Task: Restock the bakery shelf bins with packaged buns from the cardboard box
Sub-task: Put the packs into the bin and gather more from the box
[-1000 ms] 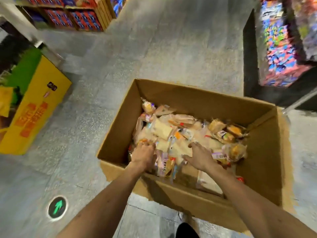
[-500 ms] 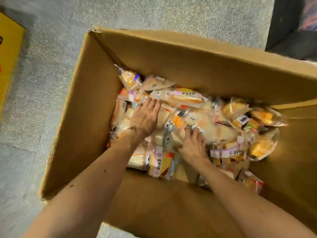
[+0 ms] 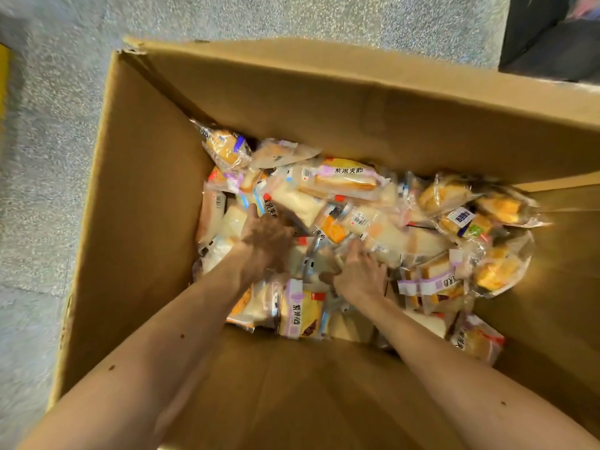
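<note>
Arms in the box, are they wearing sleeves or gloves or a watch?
No. The left arm and right arm are bare as far up as the picture shows: no sleeves, watch or bracelet. The left hand and right hand wear no gloves. I see no rings, though the left hand is blurred.

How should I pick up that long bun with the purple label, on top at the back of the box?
From straight above, fingers across the narrow middle of the long bun packet. It lies flat on top of the pile, lengthwise left to right, nothing covering it; the cardboard box wall rises close behind.
</note>
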`<state>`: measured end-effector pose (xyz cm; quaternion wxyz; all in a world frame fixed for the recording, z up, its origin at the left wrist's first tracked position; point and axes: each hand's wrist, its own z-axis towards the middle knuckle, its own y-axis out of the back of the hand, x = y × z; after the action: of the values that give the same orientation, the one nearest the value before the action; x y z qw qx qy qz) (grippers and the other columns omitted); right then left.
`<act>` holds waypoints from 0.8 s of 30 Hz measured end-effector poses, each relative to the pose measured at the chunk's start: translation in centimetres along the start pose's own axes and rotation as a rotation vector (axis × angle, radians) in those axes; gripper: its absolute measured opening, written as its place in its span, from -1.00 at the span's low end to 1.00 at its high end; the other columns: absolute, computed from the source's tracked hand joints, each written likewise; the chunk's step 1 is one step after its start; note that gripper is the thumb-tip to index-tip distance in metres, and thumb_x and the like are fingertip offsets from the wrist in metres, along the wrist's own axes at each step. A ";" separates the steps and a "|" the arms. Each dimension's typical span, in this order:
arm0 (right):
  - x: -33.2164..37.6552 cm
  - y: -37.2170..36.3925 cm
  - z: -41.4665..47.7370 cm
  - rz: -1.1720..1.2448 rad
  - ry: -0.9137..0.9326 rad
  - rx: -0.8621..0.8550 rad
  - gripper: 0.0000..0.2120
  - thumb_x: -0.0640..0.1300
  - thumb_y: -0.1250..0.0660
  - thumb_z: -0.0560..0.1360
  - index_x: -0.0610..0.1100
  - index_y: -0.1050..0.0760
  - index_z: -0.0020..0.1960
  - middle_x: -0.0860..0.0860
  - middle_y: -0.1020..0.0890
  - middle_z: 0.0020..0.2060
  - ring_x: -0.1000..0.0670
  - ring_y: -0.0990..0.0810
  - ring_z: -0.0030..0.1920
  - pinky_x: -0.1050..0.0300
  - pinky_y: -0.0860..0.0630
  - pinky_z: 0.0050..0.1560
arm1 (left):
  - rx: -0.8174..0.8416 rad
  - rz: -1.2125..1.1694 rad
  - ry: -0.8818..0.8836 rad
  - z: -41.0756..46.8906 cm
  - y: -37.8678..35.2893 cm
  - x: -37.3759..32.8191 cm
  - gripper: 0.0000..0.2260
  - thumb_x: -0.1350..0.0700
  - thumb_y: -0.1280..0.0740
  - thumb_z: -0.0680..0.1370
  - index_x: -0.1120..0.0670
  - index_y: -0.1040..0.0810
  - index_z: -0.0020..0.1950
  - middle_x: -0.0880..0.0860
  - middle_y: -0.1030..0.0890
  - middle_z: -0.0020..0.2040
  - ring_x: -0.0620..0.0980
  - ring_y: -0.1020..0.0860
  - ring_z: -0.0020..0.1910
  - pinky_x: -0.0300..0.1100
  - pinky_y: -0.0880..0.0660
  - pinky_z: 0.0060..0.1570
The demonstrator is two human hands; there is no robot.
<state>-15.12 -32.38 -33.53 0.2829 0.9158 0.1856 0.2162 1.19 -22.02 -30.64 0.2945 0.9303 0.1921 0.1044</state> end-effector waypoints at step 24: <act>-4.6 1.7 -1.6 0.414 -0.086 0.244 -0.49 -0.01 -0.53 0.38 0.05 -0.34 0.21 0.07 -0.52 0.16 -0.03 -0.53 0.18 -0.12 -0.53 0.20 | -0.016 0.408 -0.216 -0.6 -0.3 -3.6 -0.76 -0.01 -0.36 0.53 -0.04 -0.56 0.19 -0.02 -0.53 0.26 0.08 -0.41 0.35 0.18 -0.10 0.44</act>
<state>-19.47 -35.12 -32.64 0.1275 0.9701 0.0066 0.2063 -2.33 -22.94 -30.64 0.2936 0.9533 -0.0335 0.0630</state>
